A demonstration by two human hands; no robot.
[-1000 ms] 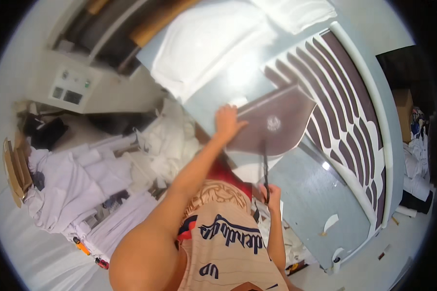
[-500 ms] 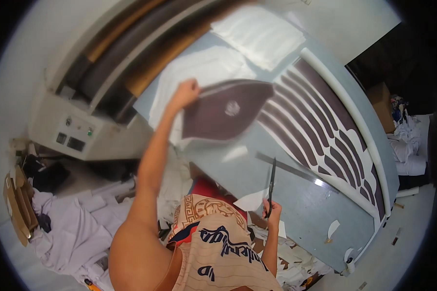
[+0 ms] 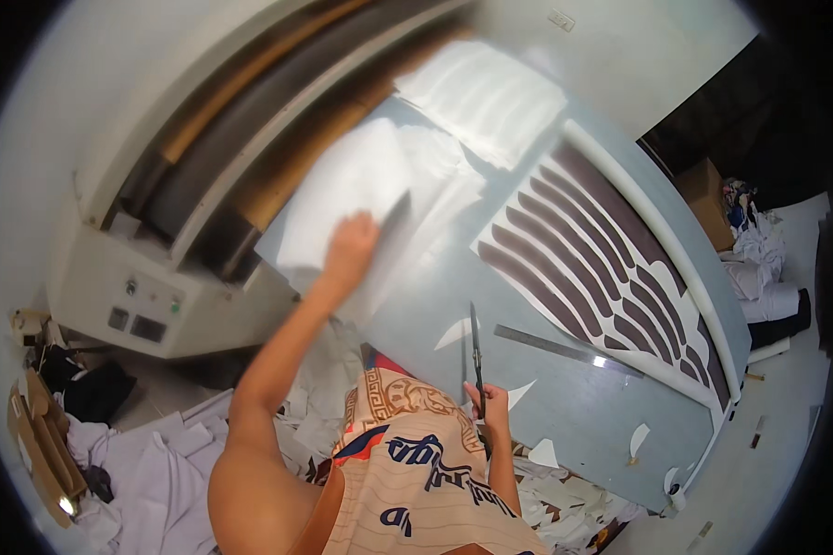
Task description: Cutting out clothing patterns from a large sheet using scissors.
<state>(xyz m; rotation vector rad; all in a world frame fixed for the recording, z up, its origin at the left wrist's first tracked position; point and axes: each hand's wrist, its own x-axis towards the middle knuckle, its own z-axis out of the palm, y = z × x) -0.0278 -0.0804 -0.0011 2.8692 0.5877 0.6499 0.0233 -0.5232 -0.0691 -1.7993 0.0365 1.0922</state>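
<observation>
Out over the white sheets (image 3: 329, 199) on the table's left side, my left hand (image 3: 352, 245) is closed and somewhat blurred. From its fingers shows a narrow dark edge of the maroon cut piece (image 3: 397, 211); most of that piece is turned pale side up or hidden. My right hand (image 3: 492, 405) grips long black scissors (image 3: 476, 342) near the table's front edge, blades pointing away from me. White offcuts (image 3: 457, 333) lie around the scissors. To the right is a printed sheet with curved dark maroon shapes (image 3: 565, 268).
A metal ruler (image 3: 551, 348) lies on the grey table (image 3: 416, 319). Another white stack (image 3: 481, 102) is at the back, and a rolled sheet edge (image 3: 652, 208) runs along the right. A large roller machine (image 3: 157, 319) stands left. Scraps and white cloth (image 3: 162, 472) cover the floor.
The maroon piece, spread out with its dark face showing before, now shows only a dark edge over the white sheets. My left hand has lowered; the scissors have shifted left.
</observation>
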